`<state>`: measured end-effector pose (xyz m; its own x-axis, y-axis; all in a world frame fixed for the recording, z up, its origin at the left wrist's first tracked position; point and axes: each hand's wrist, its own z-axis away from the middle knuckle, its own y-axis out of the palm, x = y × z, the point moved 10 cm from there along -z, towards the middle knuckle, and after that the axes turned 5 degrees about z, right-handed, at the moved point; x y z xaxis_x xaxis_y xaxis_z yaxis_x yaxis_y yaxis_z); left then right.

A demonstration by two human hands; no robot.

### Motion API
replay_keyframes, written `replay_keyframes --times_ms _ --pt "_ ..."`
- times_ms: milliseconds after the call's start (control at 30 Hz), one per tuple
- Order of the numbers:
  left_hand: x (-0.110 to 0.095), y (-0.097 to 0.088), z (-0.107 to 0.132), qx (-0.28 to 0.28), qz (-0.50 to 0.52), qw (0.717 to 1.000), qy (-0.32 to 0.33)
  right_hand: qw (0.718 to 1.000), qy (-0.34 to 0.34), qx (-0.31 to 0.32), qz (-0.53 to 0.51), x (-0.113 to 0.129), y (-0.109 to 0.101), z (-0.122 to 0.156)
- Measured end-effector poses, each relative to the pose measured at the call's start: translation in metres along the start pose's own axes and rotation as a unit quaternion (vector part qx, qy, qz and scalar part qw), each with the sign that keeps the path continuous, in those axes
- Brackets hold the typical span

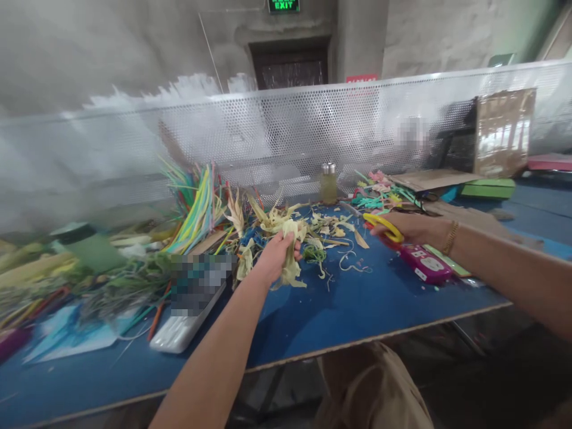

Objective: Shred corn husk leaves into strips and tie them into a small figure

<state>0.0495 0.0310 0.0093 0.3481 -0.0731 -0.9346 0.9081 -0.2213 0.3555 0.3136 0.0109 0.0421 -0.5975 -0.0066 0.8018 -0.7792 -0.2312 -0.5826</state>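
Note:
My left hand (276, 257) is closed around a bunch of pale yellow-green dried leaf strips (290, 250) just above the blue table (339, 310). My right hand (409, 227) grips yellow-handled scissors (383, 228), held to the right of the strips and a little apart from them. Loose husk scraps (333, 229) and curly trimmings (353, 262) lie on the table between and beyond both hands.
A fan of coloured strips (196, 208) and green plant stalks (129, 286) lie at left, beside a white flat case (185, 328). A small jar (328, 182) stands by the perforated metal screen (286, 131). A pink box (426, 262), cardboard (433, 179) and green boxes (489, 189) sit at right.

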Motion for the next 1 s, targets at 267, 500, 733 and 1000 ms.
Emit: replay_keyframes --times_ms 267,500,733,1000 --pt "-0.005 -0.01 -0.006 -0.038 -0.026 0.998 0.048 0.983 -0.119 0.014 -0.138 0.05 0.068 0.021" --pt "-0.019 -0.009 -0.001 -0.02 -0.064 0.994 0.083 0.946 -0.22 -0.135 0.196 0.078 0.067 -0.005" --pt "-0.02 -0.003 0.006 -0.05 -0.116 0.989 0.073 0.967 -0.203 -0.07 0.136 0.055 0.083 -0.014" --pt "-0.015 0.003 0.004 -0.029 -0.168 0.984 0.054 0.965 -0.2 -0.067 0.156 0.056 0.082 -0.011"
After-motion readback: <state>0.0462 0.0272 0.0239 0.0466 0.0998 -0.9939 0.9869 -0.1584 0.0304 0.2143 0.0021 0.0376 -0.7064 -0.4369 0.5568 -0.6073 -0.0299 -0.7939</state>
